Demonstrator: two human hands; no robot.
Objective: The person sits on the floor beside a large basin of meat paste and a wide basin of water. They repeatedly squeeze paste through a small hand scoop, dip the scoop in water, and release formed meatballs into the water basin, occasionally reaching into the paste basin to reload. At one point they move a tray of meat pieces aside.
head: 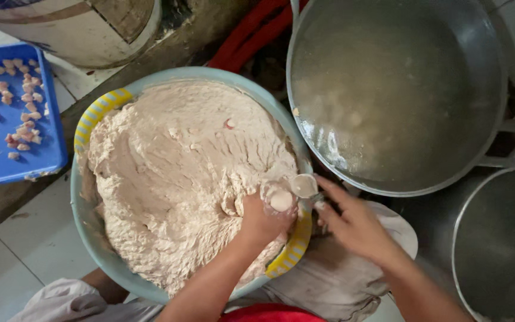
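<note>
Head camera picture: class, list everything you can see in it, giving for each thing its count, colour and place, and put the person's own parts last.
basin: one, pale blue-green with yellow striped rim patches, centre.
paste: one large mass, pinkish-beige, filling the basin.
large pot: one, silver metal, upper right, holding cloudy water.
second pot: one, silver metal, lower right, partly out of frame.
tray: one, blue, left edge.
small pieces: many, pinkish, scattered on the tray.
hose: red, top centre, between basin and large pot.
spoon: one, metal, at the basin's right rim.
left hand: one, squeezing a ball of paste up from the fist.
right hand: one, fingers on the spoon beside the ball.
</note>
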